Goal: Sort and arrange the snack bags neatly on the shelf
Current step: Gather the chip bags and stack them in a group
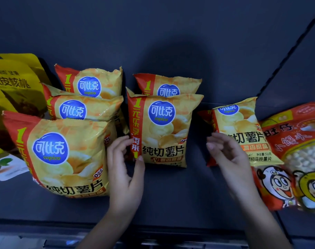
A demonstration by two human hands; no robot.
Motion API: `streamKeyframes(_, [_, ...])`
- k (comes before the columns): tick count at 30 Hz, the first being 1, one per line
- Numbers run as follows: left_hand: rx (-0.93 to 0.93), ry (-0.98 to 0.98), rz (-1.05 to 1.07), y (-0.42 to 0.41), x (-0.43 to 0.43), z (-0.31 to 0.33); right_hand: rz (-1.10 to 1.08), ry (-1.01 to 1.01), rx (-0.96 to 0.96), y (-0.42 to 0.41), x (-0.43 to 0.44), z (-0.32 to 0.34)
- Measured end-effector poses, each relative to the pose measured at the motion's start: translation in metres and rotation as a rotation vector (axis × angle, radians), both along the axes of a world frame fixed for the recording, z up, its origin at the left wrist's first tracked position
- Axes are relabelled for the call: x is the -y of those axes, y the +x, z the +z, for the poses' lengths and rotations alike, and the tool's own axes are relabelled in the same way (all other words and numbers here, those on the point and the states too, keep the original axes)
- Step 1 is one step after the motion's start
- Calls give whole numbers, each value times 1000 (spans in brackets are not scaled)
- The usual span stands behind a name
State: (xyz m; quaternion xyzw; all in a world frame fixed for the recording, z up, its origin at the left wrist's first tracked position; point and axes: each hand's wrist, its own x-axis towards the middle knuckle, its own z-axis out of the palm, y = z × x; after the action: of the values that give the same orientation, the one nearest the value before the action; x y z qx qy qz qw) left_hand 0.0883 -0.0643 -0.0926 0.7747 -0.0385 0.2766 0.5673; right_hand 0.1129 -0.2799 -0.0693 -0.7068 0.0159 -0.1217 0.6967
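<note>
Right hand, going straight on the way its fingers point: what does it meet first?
Most likely the tilted chip bag, whose left edge sits just beyond the right hand's fingertips, though depth is unclear.

The chip bags (162,130) are shiny crinkly plastic film, same with the red bag (297,159) on the right. The yellow pouch (14,81) looks smoother, less glossy. Shelf (171,194) is matt dark.

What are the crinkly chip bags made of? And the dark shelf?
The chip bags look like thin glossy plastic film: they crinkle, puff and catch light. The shelf looks like dark, matte painted metal or board; I can't tell which.
</note>
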Motion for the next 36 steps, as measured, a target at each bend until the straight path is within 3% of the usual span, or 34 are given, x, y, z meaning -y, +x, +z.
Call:
streamKeyframes(2, [53,6,-68,0,11,7,-50,-4,65,1,13,11])
streamKeyframes(5, [-28,44,-372,8,37,13,-170,-123,100,7,43,16])
streamKeyframes(7, [-200,111,-564,17,61,13,-280,-302,64,12,65,11])
streamKeyframes(10, [-547,144,-686,35,99,10,-355,-483,-25,18,88,8])
streamKeyframes(12, [-728,113,-674,47,121,11,-319,-488,-137,21,94,9])
streamKeyframes(15, [-822,-138,-654,61,143,12,-252,-408,-305,22,99,5])
streamKeyframes(18, [-826,-266,-598,66,154,13,-239,-323,-327,22,101,-2])
streamKeyframes(23, [-780,-251,-600,61,153,14,-261,-212,-220,10,99,-7])
streamKeyframes(31, [-616,-242,-771,28,130,19,-328,-10,-51,-39,81,-14])
streamKeyframes(36, [-470,-238,-678,7,100,24,-274,86,-52,-44,52,-10])
